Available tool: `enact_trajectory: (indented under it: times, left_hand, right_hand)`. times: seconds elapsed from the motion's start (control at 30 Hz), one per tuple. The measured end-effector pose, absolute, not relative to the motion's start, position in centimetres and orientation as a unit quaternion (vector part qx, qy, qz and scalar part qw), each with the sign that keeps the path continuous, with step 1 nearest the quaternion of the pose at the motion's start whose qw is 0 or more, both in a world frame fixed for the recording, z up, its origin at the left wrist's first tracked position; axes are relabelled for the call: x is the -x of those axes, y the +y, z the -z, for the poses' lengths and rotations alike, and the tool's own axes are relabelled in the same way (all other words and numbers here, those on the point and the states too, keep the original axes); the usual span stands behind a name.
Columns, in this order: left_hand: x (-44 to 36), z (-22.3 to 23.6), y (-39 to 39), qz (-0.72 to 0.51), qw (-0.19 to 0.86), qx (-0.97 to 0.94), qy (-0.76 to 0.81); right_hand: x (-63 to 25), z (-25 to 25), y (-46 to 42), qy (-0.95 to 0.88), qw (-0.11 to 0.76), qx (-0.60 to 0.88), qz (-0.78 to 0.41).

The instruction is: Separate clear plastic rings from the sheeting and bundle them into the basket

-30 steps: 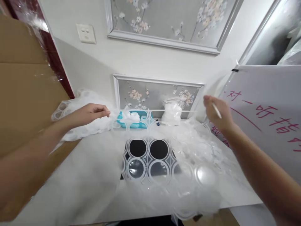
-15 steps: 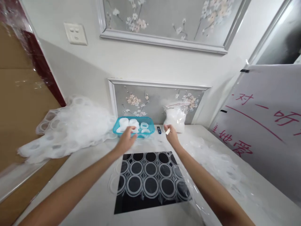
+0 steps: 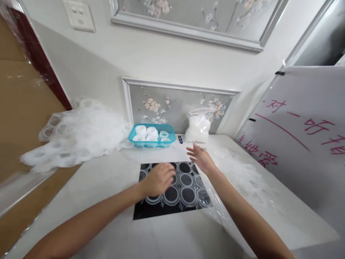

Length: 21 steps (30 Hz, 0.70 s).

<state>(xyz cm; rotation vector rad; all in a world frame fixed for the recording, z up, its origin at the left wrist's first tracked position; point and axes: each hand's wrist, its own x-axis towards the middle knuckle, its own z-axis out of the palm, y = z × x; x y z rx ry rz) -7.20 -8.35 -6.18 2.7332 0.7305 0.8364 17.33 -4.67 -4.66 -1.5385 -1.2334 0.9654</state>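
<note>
A clear plastic sheet with rows of ring shapes (image 3: 185, 190) lies over a black mat (image 3: 145, 213) in the middle of the white table (image 3: 107, 180). My left hand (image 3: 158, 180) rests on the sheet's upper left part, fingers curled down against it. Over the sheet's far right corner hovers my right hand (image 3: 201, 158), its fingers spread and nothing in them.
A turquoise basket (image 3: 151, 141) of white rings stands at the back beside a small blue clipper (image 3: 180, 139) and a bag of white pieces (image 3: 197, 128). Heaps of clear ringed sheets lie at the left (image 3: 78, 135) and right (image 3: 242, 176). A whiteboard (image 3: 302, 136) leans at the right.
Both hands drew back from the basket toward me. The left came down onto the ringed sheet. The right opened over the sheet's far corner; the small white piece it held is gone from view.
</note>
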Motion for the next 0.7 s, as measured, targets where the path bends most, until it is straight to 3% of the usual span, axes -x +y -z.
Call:
enact_trajectory:
  times: [0.1, 0.3, 0.53, 0.7]
  left_hand:
    - [10.8, 7.5, -3.1, -0.34, 0.136, -0.807, 0.464]
    - [14.9, 8.8, 4.6, -0.375, 0.18, -0.651, 0.635]
    - [14.3, 10.5, 5.8, -0.381, 0.32, -0.575, 0.65]
    - [15.9, 8.7, 5.4, -0.488, 0.401, -0.499, 0.593]
  right_hand:
    - [-20.6, 7.0, -3.7, -0.529, 0.364, 0.722, -0.257]
    - [-21.5, 10.6, -2.7, -0.581, 0.238, 0.764, -0.151]
    - [-21.1, 10.8, -2.3, -0.604, 0.189, 0.769, -0.089]
    - [-22.0, 9.3, -0.9, -0.602, 0.21, 0.769, -0.052]
